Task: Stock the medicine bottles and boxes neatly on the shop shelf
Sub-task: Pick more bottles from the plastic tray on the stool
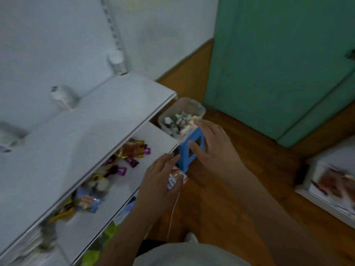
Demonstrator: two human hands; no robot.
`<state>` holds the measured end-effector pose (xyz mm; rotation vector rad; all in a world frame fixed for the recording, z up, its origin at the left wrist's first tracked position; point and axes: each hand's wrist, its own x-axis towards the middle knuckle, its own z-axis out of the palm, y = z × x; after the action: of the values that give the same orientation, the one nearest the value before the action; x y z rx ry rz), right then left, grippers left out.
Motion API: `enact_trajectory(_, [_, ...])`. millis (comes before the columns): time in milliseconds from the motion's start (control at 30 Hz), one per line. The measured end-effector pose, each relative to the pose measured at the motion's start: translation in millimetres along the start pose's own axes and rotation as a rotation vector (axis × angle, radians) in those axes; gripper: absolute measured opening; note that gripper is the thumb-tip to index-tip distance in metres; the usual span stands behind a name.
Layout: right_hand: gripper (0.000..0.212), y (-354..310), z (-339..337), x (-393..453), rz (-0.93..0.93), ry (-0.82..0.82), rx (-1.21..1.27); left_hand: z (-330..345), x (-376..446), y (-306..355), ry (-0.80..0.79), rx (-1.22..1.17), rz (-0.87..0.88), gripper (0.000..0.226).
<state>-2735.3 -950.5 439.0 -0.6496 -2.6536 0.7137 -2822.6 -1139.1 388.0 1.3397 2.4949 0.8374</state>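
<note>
White bottles stand on the top shelf at ten o'clock. The left hand holds a small box at six o'clock. The right hand, fingers spread and holding nothing, reaches toward the tub of medicines on the blue stool.

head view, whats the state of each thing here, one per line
left hand: holds a small box
right hand: open, fingertips reaching to the clear tub
clear tub: lid off, holds small bottles, sits on a blue stool
top shelf: three white bottles upright along the back
white bottle: upright, cap on
lower shelf: scattered wrapped packets
green door: shut
</note>
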Motion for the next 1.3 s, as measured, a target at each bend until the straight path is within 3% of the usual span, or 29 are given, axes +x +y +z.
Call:
enact_trajectory(267, [0.062, 97.3, -51.1, 29.2, 0.132, 0.080, 0.000, 53.5, 86.2, 46.7, -0.152, -0.009, 0.057, 0.063])
enact_trajectory(533, [0.066, 186.0, -59.8, 128.0, 0.121, -0.009, -0.035, 110.8, 208.3, 32.7, -0.219, -0.046, 0.004, 0.069])
enact_trajectory(900, [0.063, 269.8, -71.6, 317.9, 0.062, -0.207, -0.046, 156.5, 403.4, 23.6, -0.191, -0.115, -0.236, 0.053])
enact_trajectory(1067, [0.064, 295.6, -56.1, 370.3, 0.017, -0.288, -0.014, 153.2, 434.4, 10.4, -0.185, -0.143, -0.384, 0.070])
enact_trajectory(1300, [0.063, 327.9, -6.2, 454.6, -0.129, -0.510, 0.023, 166.0, 441.2, -26.1, -0.102, -0.128, -0.725, 0.051])
